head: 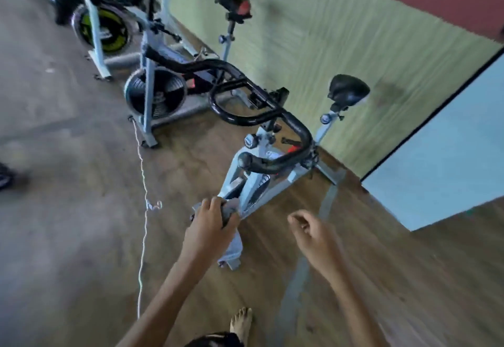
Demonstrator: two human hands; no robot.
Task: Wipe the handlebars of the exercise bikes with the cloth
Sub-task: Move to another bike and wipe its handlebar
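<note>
Bare toes of one foot (241, 319) are seen at the bottom edge, planted on the wooden floor (354, 278). Just above them, two bare forearms are stretched forward. The cloth (231, 210), grey and bunched, is grasped by the left hand (210, 222), with the fingers curled over it and the thumb beneath. It is held low, in front of the pale lower frame of the nearest bike (233, 173); whether cloth and frame touch cannot be told through the blur. The right hand (311, 233) is held beside it in the air, fingers loosely curled, with nothing in it.

The black handlebars (297, 126) of that bike are seen higher up, looping to a rounded end near the frame, well apart from the cloth and from both hands. Its black saddle (347, 91) is set towards the green wall (327, 36).

A second bike (148, 96) is lined up behind, with its dark flywheel (163, 93), its own black bars (188, 66) and a saddle marked with red (236, 6). A third bike (95, 36), with a yellow-green wheel (109, 30), is partly cut off at the top. A white cord (142, 224) is trailed along the floor to the left of the left hand. A pale blue panel (450, 142) is seen at the right.
</note>
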